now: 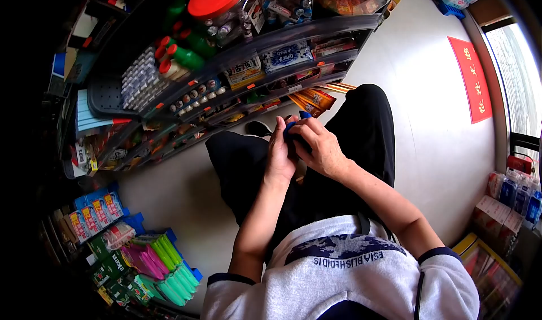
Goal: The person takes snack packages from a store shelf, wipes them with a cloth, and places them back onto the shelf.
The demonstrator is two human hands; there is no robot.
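Observation:
Both my hands meet in front of my lap around a small dark blue object (289, 129); fingers cover most of it, so its kind cannot be made out. My left hand (280, 155) supports it from the left with the fingers pointing up. From the right, my right hand (320, 147) curls its fingers over it, and a blue tip (305, 115) sticks out above the knuckles. Just beyond the hands, orange-brown packets (314, 101) hang at the low end of the shelf. My knees in dark trousers (367, 128) are spread on either side.
A stocked shelf (226, 105) curves across the front left, with red-lidded jars (217, 1) and green bottles on top. Stacked boxes and tissue packs (169, 280) stand at lower left. A red mat (470, 80) lies right of the pale floor (429, 133), near bottled goods (516, 196).

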